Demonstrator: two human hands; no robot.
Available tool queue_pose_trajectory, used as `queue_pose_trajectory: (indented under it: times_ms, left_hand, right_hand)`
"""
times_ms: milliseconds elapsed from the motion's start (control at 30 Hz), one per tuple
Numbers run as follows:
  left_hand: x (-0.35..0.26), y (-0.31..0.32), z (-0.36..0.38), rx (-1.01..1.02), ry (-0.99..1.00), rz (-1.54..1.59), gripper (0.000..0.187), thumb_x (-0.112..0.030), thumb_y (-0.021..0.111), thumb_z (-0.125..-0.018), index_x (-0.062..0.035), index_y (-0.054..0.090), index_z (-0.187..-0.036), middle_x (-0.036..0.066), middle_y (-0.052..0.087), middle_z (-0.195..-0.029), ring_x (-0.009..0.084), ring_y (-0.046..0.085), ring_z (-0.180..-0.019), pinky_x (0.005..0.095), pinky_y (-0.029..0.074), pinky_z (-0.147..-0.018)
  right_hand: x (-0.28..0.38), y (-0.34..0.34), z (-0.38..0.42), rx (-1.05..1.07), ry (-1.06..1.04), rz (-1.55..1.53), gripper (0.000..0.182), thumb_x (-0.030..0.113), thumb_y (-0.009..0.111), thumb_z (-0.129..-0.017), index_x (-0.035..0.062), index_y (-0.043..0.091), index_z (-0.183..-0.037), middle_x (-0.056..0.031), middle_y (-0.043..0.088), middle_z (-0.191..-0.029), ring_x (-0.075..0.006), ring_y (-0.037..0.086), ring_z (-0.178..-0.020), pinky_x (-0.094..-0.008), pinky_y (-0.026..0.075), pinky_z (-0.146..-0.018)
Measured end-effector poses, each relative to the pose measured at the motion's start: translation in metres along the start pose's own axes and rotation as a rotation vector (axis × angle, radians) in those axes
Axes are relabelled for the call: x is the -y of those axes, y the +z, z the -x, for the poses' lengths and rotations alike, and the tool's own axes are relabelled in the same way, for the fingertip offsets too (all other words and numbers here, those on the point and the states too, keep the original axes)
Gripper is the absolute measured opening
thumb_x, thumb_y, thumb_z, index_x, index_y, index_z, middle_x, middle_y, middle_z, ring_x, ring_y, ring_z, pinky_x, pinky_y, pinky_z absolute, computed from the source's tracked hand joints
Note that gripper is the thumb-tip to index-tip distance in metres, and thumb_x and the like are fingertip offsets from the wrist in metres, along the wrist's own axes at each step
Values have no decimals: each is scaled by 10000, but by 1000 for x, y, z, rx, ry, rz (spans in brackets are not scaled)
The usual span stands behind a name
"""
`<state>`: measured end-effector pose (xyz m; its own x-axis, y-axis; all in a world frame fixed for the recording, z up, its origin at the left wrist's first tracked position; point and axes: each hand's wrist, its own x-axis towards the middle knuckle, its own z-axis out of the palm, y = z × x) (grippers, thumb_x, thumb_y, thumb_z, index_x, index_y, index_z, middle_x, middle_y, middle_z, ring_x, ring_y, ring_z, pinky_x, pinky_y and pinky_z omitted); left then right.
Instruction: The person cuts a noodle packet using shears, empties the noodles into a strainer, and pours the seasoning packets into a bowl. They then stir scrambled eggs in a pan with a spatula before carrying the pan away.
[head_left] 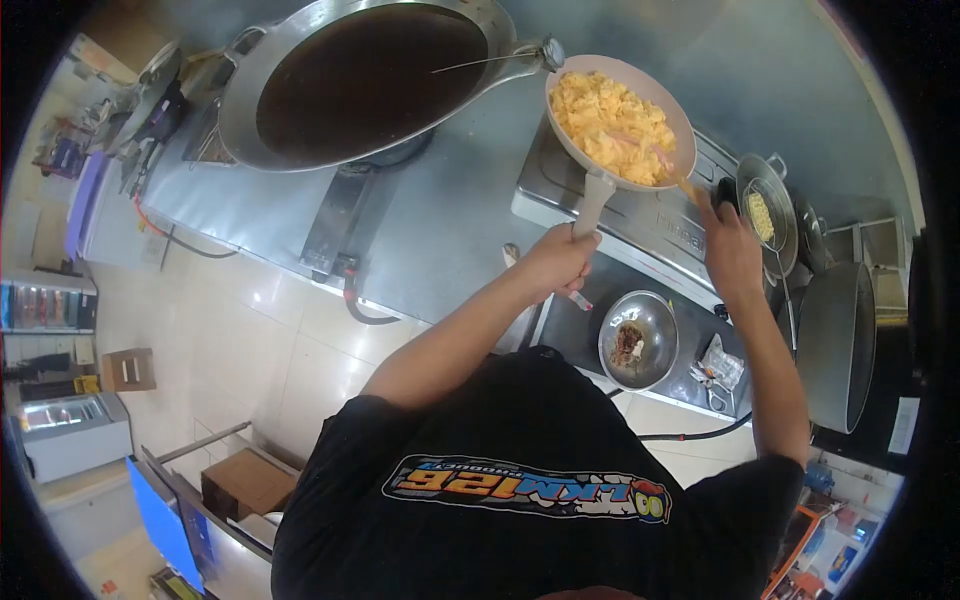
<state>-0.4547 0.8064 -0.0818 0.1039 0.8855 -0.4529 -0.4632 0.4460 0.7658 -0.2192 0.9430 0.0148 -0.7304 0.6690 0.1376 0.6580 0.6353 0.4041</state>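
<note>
Left hand [553,262] clenched round pan [620,120] handle, right hand [730,250] gripping spatula [672,170] (in eggs [610,122])

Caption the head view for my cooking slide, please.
Left hand grips a pan of scrambled egg; right hand stirs it.

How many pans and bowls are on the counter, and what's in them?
Big wok with dark liquid: 1
Frying pan with scrambled egg, held by the left hand: 1
Metal bowl with dark scraps: 1
Strainer with yellow noodles: 1
Large steel pot: 1
Total: 5
The right hand holds a utensil in the egg.
</note>
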Motion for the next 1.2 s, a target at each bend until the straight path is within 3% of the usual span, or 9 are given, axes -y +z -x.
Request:
queue_pose_trajectory:
  times_ms: [200,533,767,867,933,1000,1100,1133,1200]
  left_hand:
    - [-1,2,-1,-48,4,-35,259,-305,538,-1015,-61,480,-948,42,489,-668,108,427,-442,271,292,-360]
    - [21,16,-14,-186,103,50,327,-346,598,-983,-25,541,-955,25,480,-654,94,403,-449,273,284,-360]
    - [42,45,-16,-625,302,75,444,-410,656,-945,-21,602,-1153,108,688,-841,170,649,-635,319,537,-510]
    - [61,52,-53,-821,491,151,240,-247,649,-930,-36,600,-1031,73,614,-697,186,616,-565,351,498,-461]
    - [65,55,-47,-836,534,101,166,-179,603,-929,-23,608,-984,92,614,-653,206,619,-506,366,489,-441]
    - [64,65,-38,-824,570,155,173,-181,578,-938,-14,605,-973,109,620,-646,221,612,-473,381,482,-419]
    - [69,66,-45,-827,522,43,210,-205,580,-941,-24,586,-1048,116,617,-646,236,614,-478,391,498,-412]
    - [68,85,-16,-832,509,76,267,-238,593,-935,-25,596,-1097,157,652,-749,279,676,-625,414,543,-523]
    - [85,83,-28,-903,582,-22,423,-303,615,-928,-1,550,-1216,224,671,-943,353,689,-881,456,554,-739]
  right_hand:
    - [4,-62,8,224,-79,-7,567,-13,499,-865,109,504,-1419,-150,604,-1079,-340,686,-859,-441,573,-732]
    - [-46,33,-105,101,-209,-27,352,92,447,-946,48,591,-1264,-204,659,-1070,-379,670,-973,-471,556,-829]
    - [-94,-89,-56,336,-247,-384,362,149,493,-935,56,664,-1241,-232,691,-1106,-406,658,-1026,-470,498,-873]
    - [-76,-52,-67,391,-424,-243,367,135,477,-959,-17,624,-1259,-293,661,-1117,-459,625,-1026,-459,495,-868]
    - [-78,36,-100,195,-505,87,354,65,483,-907,-9,621,-1224,-282,659,-1120,-446,642,-1028,-491,505,-884]
    - [-93,113,-129,-63,-540,-88,318,59,456,-924,-26,595,-1197,-294,637,-1147,-456,624,-1044,-509,494,-889]
    - [-64,102,-108,271,-323,-178,340,44,478,-953,-21,572,-1273,-271,643,-1166,-385,639,-1063,-455,502,-907]
    - [-46,57,-71,409,-190,-328,336,54,495,-974,-17,571,-1293,-248,653,-1169,-351,645,-1068,-426,507,-917]
    - [-71,83,-90,305,-388,-229,477,292,536,-946,37,569,-1347,-289,613,-1245,-359,597,-1190,-442,447,-1015]
